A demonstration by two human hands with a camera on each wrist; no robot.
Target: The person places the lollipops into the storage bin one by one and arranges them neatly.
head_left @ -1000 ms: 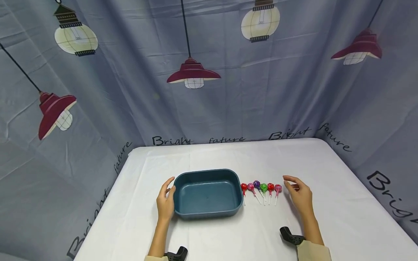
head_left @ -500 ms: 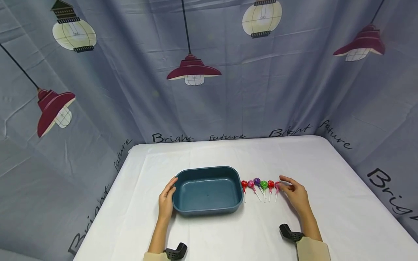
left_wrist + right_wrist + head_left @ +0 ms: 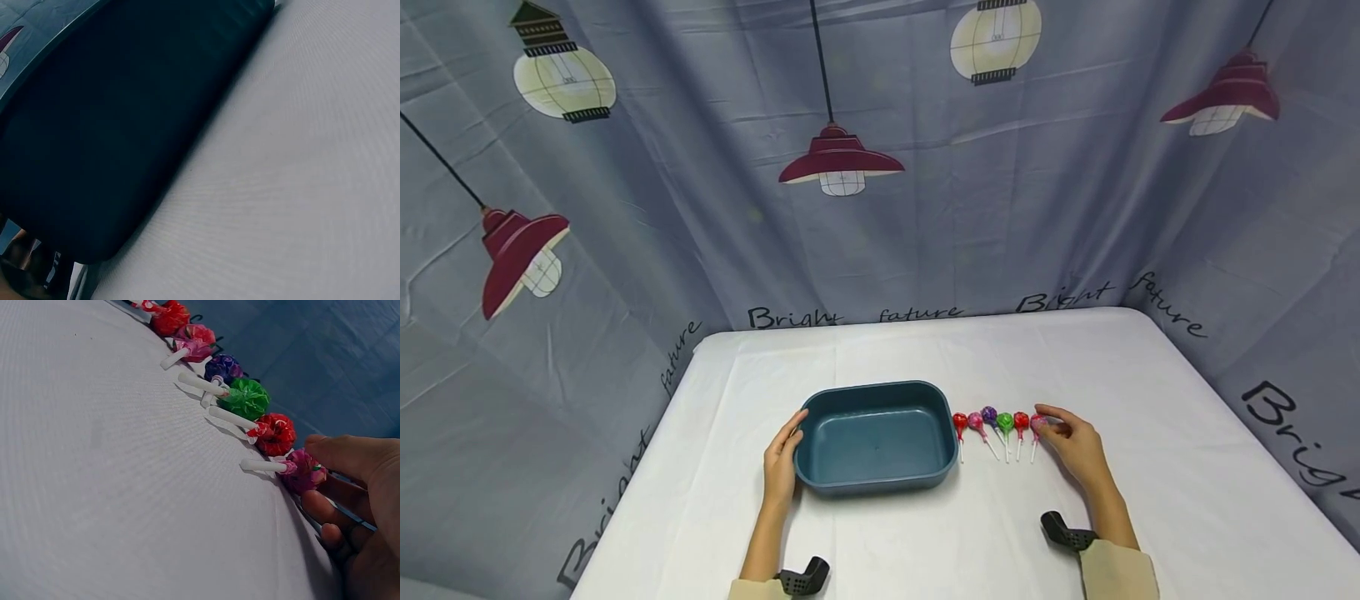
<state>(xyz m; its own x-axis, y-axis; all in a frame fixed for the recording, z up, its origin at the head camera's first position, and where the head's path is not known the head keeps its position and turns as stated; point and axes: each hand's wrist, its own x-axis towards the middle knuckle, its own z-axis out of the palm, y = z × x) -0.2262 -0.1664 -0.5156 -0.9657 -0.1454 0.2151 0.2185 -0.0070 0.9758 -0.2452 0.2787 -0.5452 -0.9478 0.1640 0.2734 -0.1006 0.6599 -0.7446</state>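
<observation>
Closing on the outermost pink lollipop (image 3: 1038,424) — farthest from the blue tub (image 3: 876,437) — the right hand (image 3: 1075,446) now pinches its head; the left hand (image 3: 781,467) rests relaxed against the tub's wall.

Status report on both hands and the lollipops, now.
Left hand flat against the dark teal plastic tub. Right hand closing its fingers on the pink wrapped lollipop at the row's right end. Five others lie alongside, nothing blocking.
</observation>
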